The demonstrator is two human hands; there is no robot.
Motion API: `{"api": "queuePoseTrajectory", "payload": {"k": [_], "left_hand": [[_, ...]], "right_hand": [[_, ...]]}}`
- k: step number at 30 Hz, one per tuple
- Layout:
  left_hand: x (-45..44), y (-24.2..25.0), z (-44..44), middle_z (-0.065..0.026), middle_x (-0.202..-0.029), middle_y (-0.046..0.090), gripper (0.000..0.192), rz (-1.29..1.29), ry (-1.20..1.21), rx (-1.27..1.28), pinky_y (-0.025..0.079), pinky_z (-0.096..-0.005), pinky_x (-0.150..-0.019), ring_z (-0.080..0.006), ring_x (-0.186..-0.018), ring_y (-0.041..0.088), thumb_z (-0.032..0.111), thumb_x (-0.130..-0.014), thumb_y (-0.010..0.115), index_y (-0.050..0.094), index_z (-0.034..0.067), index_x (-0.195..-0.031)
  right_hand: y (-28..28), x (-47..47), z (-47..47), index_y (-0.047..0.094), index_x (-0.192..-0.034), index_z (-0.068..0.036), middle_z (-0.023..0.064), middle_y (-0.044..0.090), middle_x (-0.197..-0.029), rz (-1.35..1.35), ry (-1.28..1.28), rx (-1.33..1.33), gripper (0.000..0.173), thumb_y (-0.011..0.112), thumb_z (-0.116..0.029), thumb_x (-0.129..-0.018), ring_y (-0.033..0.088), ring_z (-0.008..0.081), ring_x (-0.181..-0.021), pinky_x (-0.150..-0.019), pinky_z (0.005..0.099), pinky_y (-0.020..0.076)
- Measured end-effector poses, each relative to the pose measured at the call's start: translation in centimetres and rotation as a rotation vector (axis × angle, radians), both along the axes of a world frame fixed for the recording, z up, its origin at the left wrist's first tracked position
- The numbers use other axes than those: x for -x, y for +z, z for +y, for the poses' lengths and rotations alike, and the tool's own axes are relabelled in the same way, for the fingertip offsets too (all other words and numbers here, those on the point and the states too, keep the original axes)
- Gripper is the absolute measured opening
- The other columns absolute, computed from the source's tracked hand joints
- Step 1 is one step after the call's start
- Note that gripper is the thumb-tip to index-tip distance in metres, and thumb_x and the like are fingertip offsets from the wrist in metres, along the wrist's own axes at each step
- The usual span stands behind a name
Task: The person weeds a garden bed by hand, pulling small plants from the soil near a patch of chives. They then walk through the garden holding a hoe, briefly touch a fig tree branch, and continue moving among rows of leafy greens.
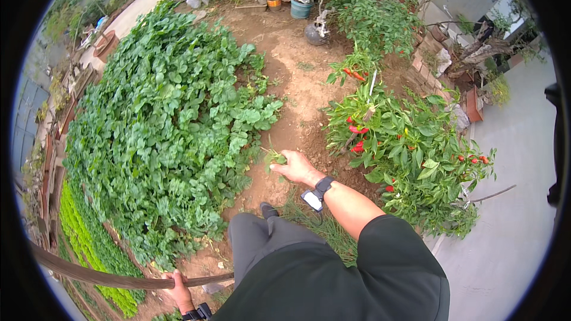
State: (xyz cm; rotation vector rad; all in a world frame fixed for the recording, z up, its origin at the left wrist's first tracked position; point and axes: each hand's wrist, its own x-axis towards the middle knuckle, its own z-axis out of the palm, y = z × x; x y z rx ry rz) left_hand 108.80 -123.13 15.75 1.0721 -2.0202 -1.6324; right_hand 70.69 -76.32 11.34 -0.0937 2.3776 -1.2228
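Note:
At the lower left, my left hand point(179, 292) is wrapped around a long wooden pole point(111, 280), whose ends I cannot see. My right hand point(294, 167) reaches out over the dirt path with a small bunch of green weeds point(274, 158) between thumb and fingers. Bare soil point(267, 185) lies under that hand. To its left grows a dense bed of broad-leaved green plants point(174, 116). Pepper plants point(415, 151) with red peppers point(358, 129) stand to its right, apart from the hand.
Grass point(328, 227) grows by my shoe point(269, 210). A round grey pot point(316, 34) and a teal planter point(301, 8) stand at the path's far end. Light green rows point(84, 236) lie at the lower left. Concrete paving point(513, 151) runs along the right, with a stick point(493, 193) jutting towards it.

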Motion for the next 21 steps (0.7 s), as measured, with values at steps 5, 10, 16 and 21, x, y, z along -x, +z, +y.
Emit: {"api": "queuePoseTrajectory", "payload": {"k": [5,10,16,21], "left_hand": [[10.0,-0.7,-0.1,-0.0027,-0.069,0.053,0.029,-0.06,-0.009,-0.047,0.051,-0.0331,-0.058,-0.0144,-0.057,0.054,0.006,-0.099,0.071,0.046,0.009,-0.085],[21.0,-2.3,-1.7,-0.004,-0.065,0.055,0.027,-0.011,-0.023,-0.048,0.054,-0.0347,-0.056,-0.0152,-0.055,0.056,0.003,-0.096,0.073,0.049,0.008,-0.084],[34.4,-1.1,-1.5,-0.0031,-0.066,0.057,0.027,-0.058,-0.022,-0.048,0.055,-0.0348,-0.053,-0.0153,-0.051,0.058,0.001,-0.093,0.073,0.052,0.006,-0.078],[46.1,2.4,-0.6,-0.0062,-0.06,0.058,0.026,-0.095,-0.11,-0.066,0.055,-0.0362,-0.055,-0.0189,-0.051,0.06,0.003,-0.093,0.072,0.052,0.007,-0.077]], "right_hand": [[4.5,11.3,-3.6,0.059,-0.14,0.005,0.0217,0.075,-0.116,-0.028,-0.039,0.143,0.071,0.078,-0.041,-0.089,0.072,0.0263,-0.109,-0.096,0.042,0.0562],[3.9,21.7,-3.8,0.057,-0.144,0.003,0.0211,0.065,-0.138,-0.172,-0.152,0.392,0.071,0.07,-0.043,-0.09,0.06,0.0266,-0.129,-0.107,0.0383,0.0477],[0.8,35.0,-0.3,0.062,-0.134,-0.006,0.0148,0.054,-0.148,-0.469,-0.761,0.703,0.048,0.059,-0.038,-0.098,0.047,0.0262,-0.139,-0.121,0.0515,0.0304],[-2.1,42.8,6.6,0.063,-0.119,-0.004,0.0146,0.068,-0.116,-0.306,-1.078,0.808,0.032,0.057,-0.027,-0.097,0.069,0.0299,-0.105,-0.095,0.0541,0.056]]}}
